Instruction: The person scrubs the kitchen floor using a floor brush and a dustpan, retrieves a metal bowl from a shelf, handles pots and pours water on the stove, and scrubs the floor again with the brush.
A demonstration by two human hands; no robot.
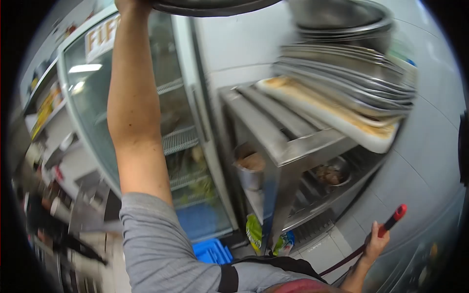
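Note:
My left arm is stretched up, and only the base of my left hand (133, 5) shows at the top edge, beside the rim of a dark round metal vessel (215, 9); its fingers are out of frame. Low on the right, my right hand (376, 242) is wrapped round a rod with a red and black handle (394, 219). On a metal rack (298, 146) sit stacked metal trays (342, 78), a white tray with a brownish surface (327, 105) and metal bowls (342, 22).
Behind my left arm stands a glass-door fridge (188, 146). A blue crate (213, 251) is on the floor. The rack's lower shelf holds a bowl of food (331, 173); a container (250, 166) is beside it. A person in dark clothes (46, 219) is at far left.

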